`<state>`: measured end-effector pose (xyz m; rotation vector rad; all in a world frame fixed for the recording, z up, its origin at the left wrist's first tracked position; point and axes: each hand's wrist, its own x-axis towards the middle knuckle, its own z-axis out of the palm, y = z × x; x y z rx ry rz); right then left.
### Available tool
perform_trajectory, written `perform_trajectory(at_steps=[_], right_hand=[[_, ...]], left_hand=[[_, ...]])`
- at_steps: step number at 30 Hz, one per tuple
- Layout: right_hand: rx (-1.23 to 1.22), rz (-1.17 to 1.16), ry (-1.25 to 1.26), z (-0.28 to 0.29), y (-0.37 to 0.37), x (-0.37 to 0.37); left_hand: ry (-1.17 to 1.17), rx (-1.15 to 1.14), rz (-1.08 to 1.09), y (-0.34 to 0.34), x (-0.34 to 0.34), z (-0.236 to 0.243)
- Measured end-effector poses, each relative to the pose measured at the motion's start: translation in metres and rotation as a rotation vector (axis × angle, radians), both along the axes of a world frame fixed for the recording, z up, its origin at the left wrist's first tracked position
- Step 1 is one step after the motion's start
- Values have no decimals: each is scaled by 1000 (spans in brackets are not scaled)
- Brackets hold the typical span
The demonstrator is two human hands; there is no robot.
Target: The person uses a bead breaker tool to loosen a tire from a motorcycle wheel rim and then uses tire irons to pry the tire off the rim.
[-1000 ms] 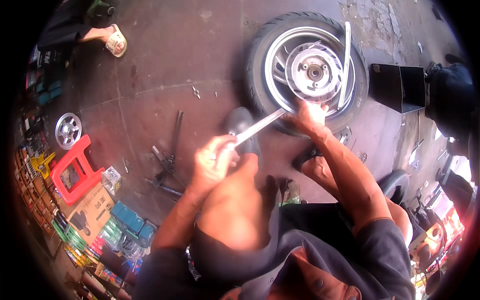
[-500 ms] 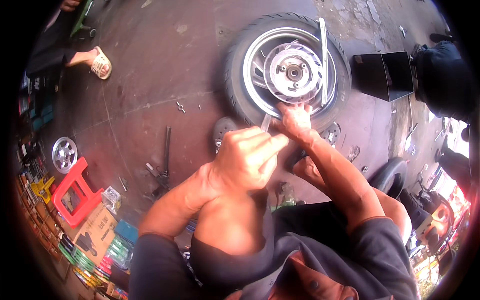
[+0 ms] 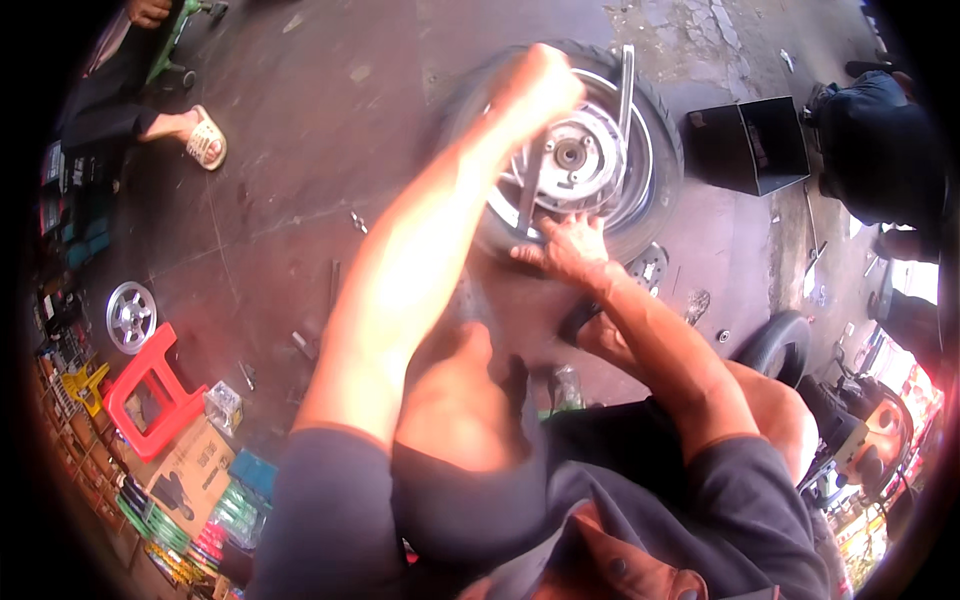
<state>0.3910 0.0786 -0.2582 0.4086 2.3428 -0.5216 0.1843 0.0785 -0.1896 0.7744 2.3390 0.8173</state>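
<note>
A wheel with a black tyre (image 3: 662, 178) and a silver rim (image 3: 651, 140) lies flat on the floor in front of me, its slotted brake disc (image 3: 609, 168) facing up. My left hand (image 3: 541, 92), blurred, is closed in a fist over the far left part of the wheel. From it a flat tyre lever (image 3: 531, 190) runs down to the near rim edge. My right hand (image 3: 575, 248) rests at the near rim and tyre, fingers spread, close to the lever's lower end. A second tyre lever (image 3: 627, 95) lies across the rim's right side, untouched by either hand.
A black open box (image 3: 722, 150) stands right of the wheel, beside a crouching person (image 3: 880, 155). A loose tyre (image 3: 776, 350) lies nearer right. At left are a red plastic stool (image 3: 120, 405), a small silver wheel (image 3: 131, 317), a cardboard box (image 3: 193, 470) and another person's sandalled foot (image 3: 204, 138).
My left hand has swung forward from near my knee to above the wheel, tipping the lever across the rim. The right hand stays at the near rim, its fingers now more spread.
</note>
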Motion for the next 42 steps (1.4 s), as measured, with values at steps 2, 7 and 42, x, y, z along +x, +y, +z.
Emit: perform_trajectory(at_steps=[2,7,42], right_hand=[[-66,-38,45,-1,-4,3],[9,-53,237,-3,-12,11],[-24,-60,492,-18,21,21]], left_hand=[[211,81,137,-7,-28,-54],[319,269,490,-103,-74,-147],[592,-321,-445,-304,-28,-90]])
